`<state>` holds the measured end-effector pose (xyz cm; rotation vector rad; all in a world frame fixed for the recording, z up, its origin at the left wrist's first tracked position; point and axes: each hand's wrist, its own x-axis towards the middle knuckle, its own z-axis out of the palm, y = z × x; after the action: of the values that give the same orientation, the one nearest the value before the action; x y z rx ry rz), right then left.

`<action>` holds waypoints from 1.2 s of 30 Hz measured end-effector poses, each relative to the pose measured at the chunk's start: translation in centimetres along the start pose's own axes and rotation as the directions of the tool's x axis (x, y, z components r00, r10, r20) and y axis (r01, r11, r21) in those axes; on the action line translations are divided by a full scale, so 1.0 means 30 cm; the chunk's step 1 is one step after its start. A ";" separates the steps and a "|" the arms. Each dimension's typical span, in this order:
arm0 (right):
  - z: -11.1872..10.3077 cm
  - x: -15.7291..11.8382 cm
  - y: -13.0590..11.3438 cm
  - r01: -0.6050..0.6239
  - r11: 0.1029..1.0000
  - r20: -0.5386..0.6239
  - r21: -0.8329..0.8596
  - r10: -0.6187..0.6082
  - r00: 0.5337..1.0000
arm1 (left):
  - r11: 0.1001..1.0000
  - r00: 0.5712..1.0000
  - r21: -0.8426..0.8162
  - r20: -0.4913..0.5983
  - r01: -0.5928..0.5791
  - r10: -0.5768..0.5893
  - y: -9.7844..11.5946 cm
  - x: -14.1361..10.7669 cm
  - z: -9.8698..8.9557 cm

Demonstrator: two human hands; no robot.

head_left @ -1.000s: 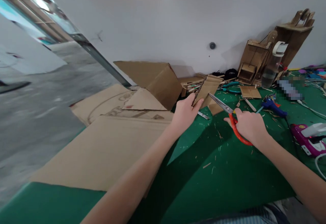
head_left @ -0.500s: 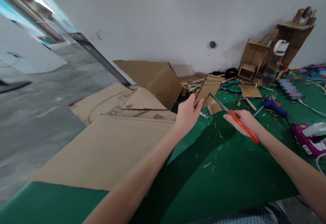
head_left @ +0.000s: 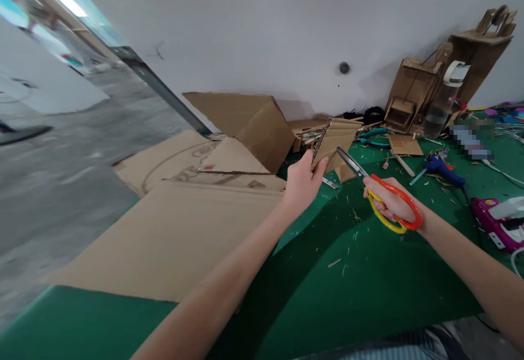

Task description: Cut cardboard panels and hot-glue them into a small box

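My left hand [head_left: 303, 182] pinches a small piece of corrugated cardboard [head_left: 338, 136] by its near left edge, holding it up over the table. In my right hand [head_left: 387, 199] is a pair of scissors [head_left: 393, 189] with one red and one yellow handle, my fingers wrapped round the loops. The blades point up and left, their tips at the lower right side of the cardboard piece. Whether the tips touch or cut the cardboard I cannot tell. A large opened cardboard box [head_left: 164, 234] lies to the left of my left hand.
On the green table [head_left: 327, 305] lie a utility knife [head_left: 329, 183], teal pliers [head_left: 372, 137], a blue glue gun [head_left: 444, 171] and scattered scraps. A water bottle [head_left: 441, 103] stands before cardboard models [head_left: 413, 89]. At right is a purple device [head_left: 495, 223]. A white wall [head_left: 254, 32] rises behind.
My right hand has turned the scissors, so both the red and yellow handle loops now show and the blades look broader. My left hand keeps its hold on the cardboard piece.
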<state>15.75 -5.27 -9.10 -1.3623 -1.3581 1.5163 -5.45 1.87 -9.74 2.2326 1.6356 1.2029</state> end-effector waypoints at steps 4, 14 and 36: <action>-0.002 0.010 0.014 -0.038 0.990 0.085 0.138 0.027 0.996 | 1.000 1.000 0.000 -0.004 0.001 -0.001 -0.003 -0.001 0.002; -0.010 0.022 0.043 -0.182 0.920 0.261 0.348 0.092 0.961 | 0.999 1.000 -0.042 -0.019 0.000 -0.001 -0.007 -0.010 0.001; -0.064 0.003 0.013 0.068 0.994 0.058 -0.091 -0.063 0.996 | 0.737 0.911 -0.670 -0.250 0.082 -0.328 -0.127 0.087 0.013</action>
<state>17.63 -4.80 -9.33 -1.3272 -1.5098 1.4738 -7.79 5.76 -10.63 1.4162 1.2236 1.8302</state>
